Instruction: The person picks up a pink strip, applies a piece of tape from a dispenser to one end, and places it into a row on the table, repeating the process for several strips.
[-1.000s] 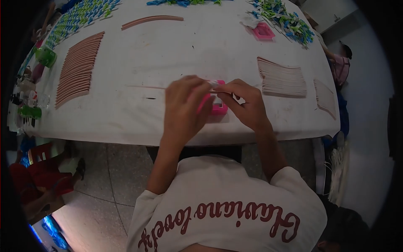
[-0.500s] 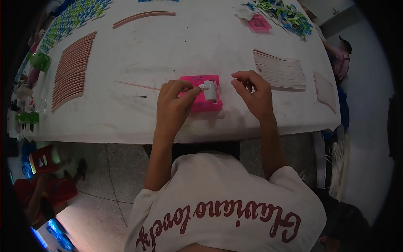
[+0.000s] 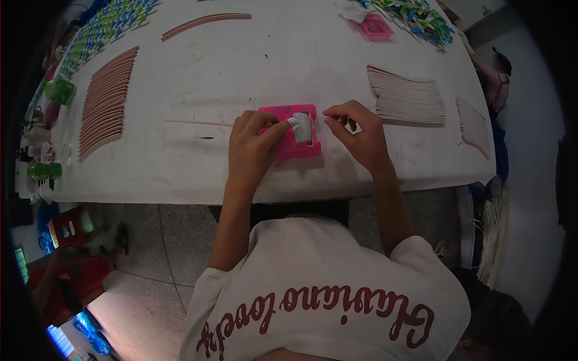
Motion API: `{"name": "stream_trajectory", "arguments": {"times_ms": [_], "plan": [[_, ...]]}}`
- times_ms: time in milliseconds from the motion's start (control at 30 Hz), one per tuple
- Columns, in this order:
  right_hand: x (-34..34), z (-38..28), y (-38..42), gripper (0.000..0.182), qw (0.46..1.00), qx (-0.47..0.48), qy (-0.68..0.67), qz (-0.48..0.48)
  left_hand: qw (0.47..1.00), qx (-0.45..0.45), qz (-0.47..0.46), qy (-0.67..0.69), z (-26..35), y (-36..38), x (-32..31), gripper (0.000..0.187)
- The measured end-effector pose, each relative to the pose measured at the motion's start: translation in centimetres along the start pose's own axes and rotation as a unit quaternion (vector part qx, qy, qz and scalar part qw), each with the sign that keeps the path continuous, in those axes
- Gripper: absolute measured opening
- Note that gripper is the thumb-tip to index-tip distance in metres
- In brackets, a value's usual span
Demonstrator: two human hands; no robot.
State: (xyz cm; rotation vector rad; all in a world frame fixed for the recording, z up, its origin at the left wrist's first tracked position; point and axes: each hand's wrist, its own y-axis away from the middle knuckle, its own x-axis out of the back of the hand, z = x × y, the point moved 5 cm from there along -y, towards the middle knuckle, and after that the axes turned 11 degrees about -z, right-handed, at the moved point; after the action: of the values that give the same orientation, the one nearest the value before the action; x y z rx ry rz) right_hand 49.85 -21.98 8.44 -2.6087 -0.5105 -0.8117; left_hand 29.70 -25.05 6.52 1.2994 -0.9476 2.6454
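Directly in front of me stands a pink plastic box with a pale grey roller set in it. My left hand is closed over the box's left side, its thumb tip by the roller and covered by something white. A thin pinkish strip lies to the left and runs in under the left fingers, which seem to grip its hidden end. Just right of the box is my right hand, thumb and forefinger drawn together. Whether anything small is between those fingertips is hidden.
Rows of pinkish strips lie on the left of the white-covered table, with paler strips at right. A second pink tray sits near blue-green pieces. Other people are at the left and right edges.
My right hand has come slightly left toward the box, and its thumb and forefinger have closed together. The left hand keeps its place at the roller. The whole view has shifted slightly.
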Motion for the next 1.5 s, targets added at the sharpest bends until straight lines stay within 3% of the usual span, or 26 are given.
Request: {"name": "stream_trajectory", "arguments": {"times_ms": [300, 467, 667, 1233, 1500], "plan": [[-1.0, -0.2, -0.4, 0.016, 0.999, 0.03, 0.002, -0.029, 1.0, 0.013, -0.02, 0.009, -0.2, -0.1, -0.6, 0.028], [-1.9, -0.6, -0.7, 0.021, 0.99, 0.118, 0.075, -0.015, 0.999, 0.019, -0.025, 0.021, -0.2, -0.3, -0.7, 0.029], [-2.7, -0.2, -0.9, 0.025, 0.985, 0.147, 0.093, -0.013, 0.999, -0.003, -0.038, 0.011, 0.0, -0.5, -0.4, 0.03], [-2.4, 0.3, -1.3, 0.023, 0.98, 0.159, 0.116, -0.018, 0.997, -0.02, -0.07, -0.038, -0.1, -0.4, -0.9, 0.038], [-0.6, 0.7, -0.6, 0.022, 0.98, 0.139, 0.133, -0.048, 0.995, -0.019, -0.085, -0.056, 0.0, -0.5, -1.0, 0.032]]}}
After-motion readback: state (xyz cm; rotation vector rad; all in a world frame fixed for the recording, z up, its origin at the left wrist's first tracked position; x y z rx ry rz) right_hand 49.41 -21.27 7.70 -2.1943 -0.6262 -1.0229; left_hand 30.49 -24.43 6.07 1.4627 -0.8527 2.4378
